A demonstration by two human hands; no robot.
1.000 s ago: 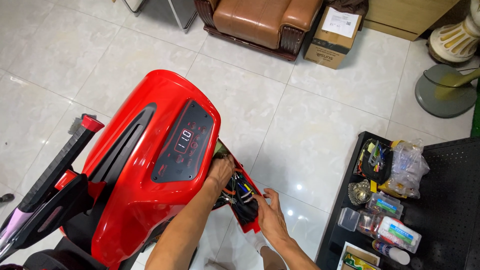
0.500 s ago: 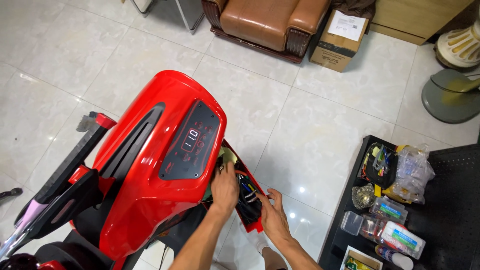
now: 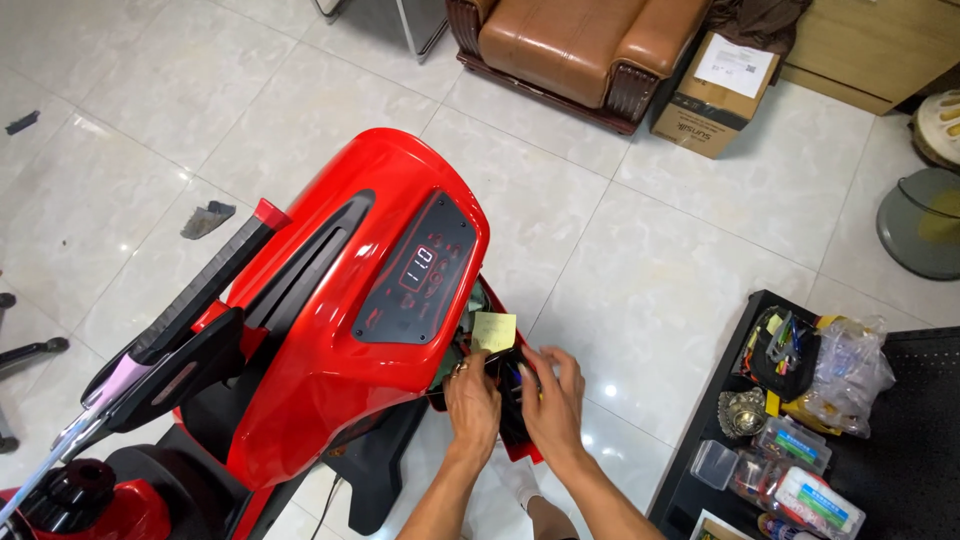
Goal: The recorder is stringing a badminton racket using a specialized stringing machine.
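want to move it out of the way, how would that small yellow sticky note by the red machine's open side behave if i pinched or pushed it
The yellow sticky note looks like thin paper, so probably very light and floppy, bending rather than sliding. It stands up beside the red machine, apparently held along one edge only, so a push would likely fold or peel it. Both hands, left hand and right hand, work just below it.

The floor (image 3: 680,250) is made of big glossy white tiles that reflect the light. A brown leather armchair (image 3: 575,45) stands at the top, with a cardboard box (image 3: 712,95) just beside it. A wooden cabinet (image 3: 870,45) stands to the right of the box.
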